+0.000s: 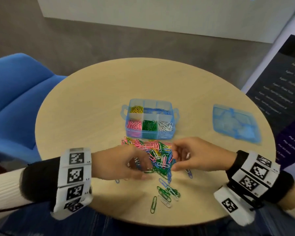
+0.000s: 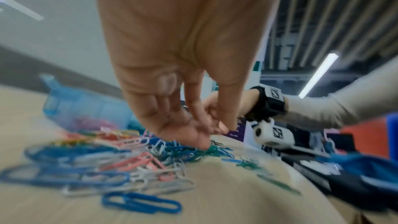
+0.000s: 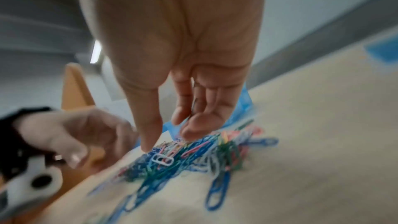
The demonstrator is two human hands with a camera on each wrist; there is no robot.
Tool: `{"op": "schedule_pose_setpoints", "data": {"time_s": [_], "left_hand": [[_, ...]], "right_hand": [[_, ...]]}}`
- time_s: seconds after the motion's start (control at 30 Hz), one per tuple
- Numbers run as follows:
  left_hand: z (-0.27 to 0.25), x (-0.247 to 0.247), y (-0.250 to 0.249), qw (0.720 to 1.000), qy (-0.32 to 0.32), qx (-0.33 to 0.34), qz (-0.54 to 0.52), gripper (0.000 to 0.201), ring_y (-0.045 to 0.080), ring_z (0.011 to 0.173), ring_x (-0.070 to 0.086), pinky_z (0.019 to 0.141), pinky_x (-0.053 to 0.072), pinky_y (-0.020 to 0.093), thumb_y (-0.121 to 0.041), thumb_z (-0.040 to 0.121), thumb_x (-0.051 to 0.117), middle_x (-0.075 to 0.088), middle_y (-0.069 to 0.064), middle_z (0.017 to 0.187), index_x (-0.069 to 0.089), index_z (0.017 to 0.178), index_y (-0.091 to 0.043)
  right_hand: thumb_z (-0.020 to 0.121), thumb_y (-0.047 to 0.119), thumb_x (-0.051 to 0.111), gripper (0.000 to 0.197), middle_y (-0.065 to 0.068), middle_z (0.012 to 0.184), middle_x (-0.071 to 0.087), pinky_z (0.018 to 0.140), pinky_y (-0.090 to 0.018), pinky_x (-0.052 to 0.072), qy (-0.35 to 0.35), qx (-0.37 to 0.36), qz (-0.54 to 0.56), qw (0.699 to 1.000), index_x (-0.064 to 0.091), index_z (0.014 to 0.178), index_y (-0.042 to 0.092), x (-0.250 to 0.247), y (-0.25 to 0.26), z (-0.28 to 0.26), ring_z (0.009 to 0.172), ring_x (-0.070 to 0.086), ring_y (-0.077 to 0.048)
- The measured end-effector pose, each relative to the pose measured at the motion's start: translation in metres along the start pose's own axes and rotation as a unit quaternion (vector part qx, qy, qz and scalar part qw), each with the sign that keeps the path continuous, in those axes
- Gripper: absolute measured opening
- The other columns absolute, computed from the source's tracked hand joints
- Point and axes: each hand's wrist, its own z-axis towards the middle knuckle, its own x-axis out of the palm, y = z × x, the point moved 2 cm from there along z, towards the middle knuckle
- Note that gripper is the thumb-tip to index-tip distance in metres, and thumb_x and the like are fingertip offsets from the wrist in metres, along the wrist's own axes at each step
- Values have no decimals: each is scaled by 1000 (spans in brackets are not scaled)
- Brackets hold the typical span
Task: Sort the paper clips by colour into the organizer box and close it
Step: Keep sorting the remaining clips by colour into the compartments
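A round, pale wood-grain table [image 1: 95, 99] is being used as the work surface. A dark panel of white writing [image 1: 283, 92] is standing to the right; its lines are too blurred to be read. A translucent blue plastic organizer box [image 1: 149, 132] with six compartments is sitting open near the centre, its long axis running left to right. Yellow and blue clips are being held in the far row, where the right-hand compartment's contents cannot be made out; pink, green and white are lying in the near row. Its translucent blue lid [image 1: 236, 122] is lying flat, well apart to the right. A mixed heap of coloured paper clips [image 1: 157, 155] is lying just in front of the box, with strays pointing every way. The left hand [image 1: 122, 163] and right hand [image 1: 197, 155] are being lowered onto the heap, fingers curled, thumb and forefinger narrowly apart; whether a clip is being pinched cannot be told. Square black-and-white coded markers [image 1: 75, 174] are being worn on both wrists.
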Motion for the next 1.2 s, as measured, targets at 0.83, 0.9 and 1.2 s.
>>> {"op": "schedule_pose_setpoints", "data": {"time_s": [0.83,0.9,1.2], "left_hand": [[7,10,-1,998,-25,-43,-26,59,0,119,51,99,41,13,-37,92,61,43,-13,141,43,144,-19],[8,4,-1,985,-74,-68,-138,39,4,105,63,96,50,26,-30,95,58,62,-10,125,57,132,-17],[40,-5,1,676,-50,-193,-710,70,37,114,62,87,56,39,-54,100,32,61,29,123,48,130,7]], "right_hand": [[89,17,68,17,-1,95,71,68,-20,41,-95,-31,-231,968,72,105,15,-5,14,48,81,60,-11],[86,18,72,12,0,86,71,64,-16,40,-102,-36,-191,975,74,97,13,-11,13,47,74,60,-8],[79,18,80,9,6,73,71,64,-17,50,-173,-96,-78,977,76,85,13,-48,37,40,71,66,-6]]}}
